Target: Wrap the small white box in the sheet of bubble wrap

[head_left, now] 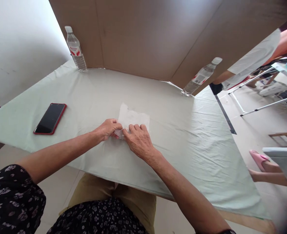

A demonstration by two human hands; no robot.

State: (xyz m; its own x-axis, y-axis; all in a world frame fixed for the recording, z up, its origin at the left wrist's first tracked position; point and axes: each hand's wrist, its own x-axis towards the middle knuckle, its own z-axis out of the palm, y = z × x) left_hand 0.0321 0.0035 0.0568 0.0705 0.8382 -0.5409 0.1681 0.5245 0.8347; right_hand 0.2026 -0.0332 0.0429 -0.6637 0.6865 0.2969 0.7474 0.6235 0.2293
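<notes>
A small white sheet [135, 117], thin and slightly crumpled, lies at the middle of the cloth-covered table. My left hand [108, 129] pinches its lower left corner between thumb and fingers. On its lower edge rests my right hand [140, 139], with the fingers curled down on the sheet and the thumb close to the left hand's thumb. Some whitish, bumpy material [126, 128] shows between the two hands; what it is cannot be made out. The right fingers cover part of the near edge.
A red-edged phone [50, 119] lies at the left. Two water bottles, one at the back left [76, 52] and one at the back right [200, 78], stand before a tall cardboard panel [138, 39]. Other people are partly visible at the right.
</notes>
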